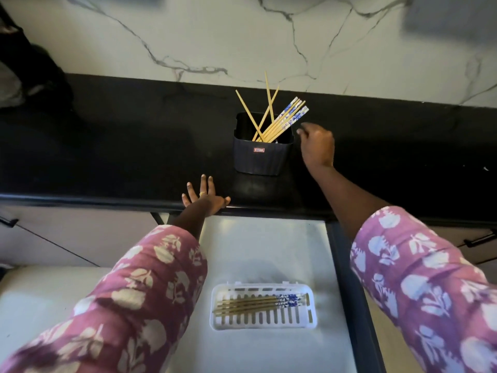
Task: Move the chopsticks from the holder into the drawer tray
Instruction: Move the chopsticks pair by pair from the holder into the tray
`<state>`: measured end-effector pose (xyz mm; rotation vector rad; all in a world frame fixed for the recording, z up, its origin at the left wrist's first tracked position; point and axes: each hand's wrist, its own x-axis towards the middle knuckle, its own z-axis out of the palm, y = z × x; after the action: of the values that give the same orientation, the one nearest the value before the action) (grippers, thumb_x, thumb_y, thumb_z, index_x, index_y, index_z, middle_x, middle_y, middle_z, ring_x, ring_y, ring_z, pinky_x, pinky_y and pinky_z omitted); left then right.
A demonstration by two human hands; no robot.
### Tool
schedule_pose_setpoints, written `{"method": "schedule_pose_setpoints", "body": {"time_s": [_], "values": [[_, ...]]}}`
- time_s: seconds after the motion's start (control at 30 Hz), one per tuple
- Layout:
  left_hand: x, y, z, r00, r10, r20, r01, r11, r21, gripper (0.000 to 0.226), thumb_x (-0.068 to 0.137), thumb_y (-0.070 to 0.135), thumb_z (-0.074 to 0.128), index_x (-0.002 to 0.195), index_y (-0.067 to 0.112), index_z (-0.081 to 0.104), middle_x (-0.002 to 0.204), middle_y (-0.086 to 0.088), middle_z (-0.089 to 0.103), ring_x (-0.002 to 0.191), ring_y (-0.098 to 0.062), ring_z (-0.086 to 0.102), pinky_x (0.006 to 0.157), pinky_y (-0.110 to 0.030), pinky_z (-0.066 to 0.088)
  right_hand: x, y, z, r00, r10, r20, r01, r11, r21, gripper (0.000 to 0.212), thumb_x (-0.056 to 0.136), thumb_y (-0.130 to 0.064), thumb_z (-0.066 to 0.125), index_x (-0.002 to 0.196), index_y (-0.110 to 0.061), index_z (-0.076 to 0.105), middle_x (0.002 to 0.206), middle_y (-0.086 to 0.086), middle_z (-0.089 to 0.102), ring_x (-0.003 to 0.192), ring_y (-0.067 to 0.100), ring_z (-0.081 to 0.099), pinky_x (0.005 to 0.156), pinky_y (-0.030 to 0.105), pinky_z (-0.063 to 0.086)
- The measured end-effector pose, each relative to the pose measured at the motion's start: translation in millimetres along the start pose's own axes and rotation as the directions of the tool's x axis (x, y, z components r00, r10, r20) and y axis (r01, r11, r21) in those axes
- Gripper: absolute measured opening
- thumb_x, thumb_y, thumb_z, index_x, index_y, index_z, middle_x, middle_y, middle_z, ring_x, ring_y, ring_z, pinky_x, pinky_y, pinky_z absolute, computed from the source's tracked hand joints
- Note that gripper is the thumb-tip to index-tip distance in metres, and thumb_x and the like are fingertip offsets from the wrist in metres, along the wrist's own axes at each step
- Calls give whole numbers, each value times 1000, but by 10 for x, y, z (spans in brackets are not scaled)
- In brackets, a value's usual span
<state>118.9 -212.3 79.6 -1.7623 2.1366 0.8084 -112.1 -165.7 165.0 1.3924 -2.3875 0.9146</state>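
Note:
A dark ribbed holder (256, 157) stands on the black counter and holds several chopsticks (279, 122), some plain wood, some with blue-and-white tops leaning right. My right hand (317, 145) hovers just right of the holder, fingers loosely curled, holding nothing, close to the patterned tops. My left hand (204, 197) rests flat with spread fingers on the counter's front edge, left of the holder. Below, in the open drawer, a white slotted tray (312, 316) holds several chopsticks (258, 305) lying side by side, patterned ends to the right.
The black counter (121, 146) runs the full width, backed by a white marble wall (215, 36). The open drawer (269, 251) has a pale liner and a dark right rail. Dark objects sit at the far left. Cabinet handles show at both sides.

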Motion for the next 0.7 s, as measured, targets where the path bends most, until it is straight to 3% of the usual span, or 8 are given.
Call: {"method": "schedule_pose_setpoints", "body": {"time_s": [0.1,0.2,0.3,0.37,0.43,0.5,0.57,0.7], "values": [[42,2,12,1000,-7,-9,7,1000,-3,78,94,57,35,152,27,-8,159,10,-20,146,-33,-20,118,-49,-5,288,-79,-10,931,357,77,-365,917,161,36,92,-24,59,121,-4,63,120,16,66,117,29,56,94,32,46],[70,2,20,1000,-13,-11,13,1000,-6,79,94,56,36,152,28,-9,159,10,-21,146,-33,-20,118,-49,-5,527,-122,46,783,583,218,-610,649,454,30,83,-27,72,99,-2,68,95,12,67,92,23,63,76,28,50],[85,-2,30,1000,-13,-15,13,1000,0,79,94,56,36,152,27,-9,159,9,-21,146,-33,-20,118,-49,-5,701,7,252,639,659,396,-719,330,611,35,71,-24,83,92,-1,65,100,12,71,83,24,70,75,32,59],[88,-4,39,1000,-9,-17,9,1000,-1,79,94,56,36,152,27,-9,159,9,-21,146,-34,-21,118,-49,-6,747,8,301,624,641,447,-716,240,655,23,76,-16,79,85,-4,62,97,15,71,77,23,71,65,31,60],[92,-2,37,1000,-7,-20,7,1000,-6,79,94,56,36,152,27,-9,159,9,-22,145,-33,-22,118,-50,-6,759,-87,262,629,639,442,-704,227,673,12,83,-8,71,88,-2,62,91,14,68,64,17,67,53,27,56],[83,1,34,1000,-9,-22,9,1000,-12,79,94,55,37,152,27,-10,158,9,-22,145,-33,-22,118,-49,-6,793,-107,274,636,652,412,-696,256,670,16,86,-4,66,100,3,63,87,12,66,56,12,61,49,24,54],[77,3,39,1000,-12,-26,12,1000,-18,79,95,54,37,152,27,-9,158,10,-22,145,-33,-22,117,-49,-7,804,-109,275,646,664,375,-689,297,662,19,87,-3,65,105,4,63,87,11,67,58,13,64,54,26,58],[82,9,50,999,-26,-37,25,999,-30,78,94,55,37,152,28,-8,159,12,-21,145,-32,-22,117,-49,-8,849,-85,242,664,695,274,-653,361,665,21,84,-1,65,103,6,65,100,19,72,81,26,73,72,40,62]]}}
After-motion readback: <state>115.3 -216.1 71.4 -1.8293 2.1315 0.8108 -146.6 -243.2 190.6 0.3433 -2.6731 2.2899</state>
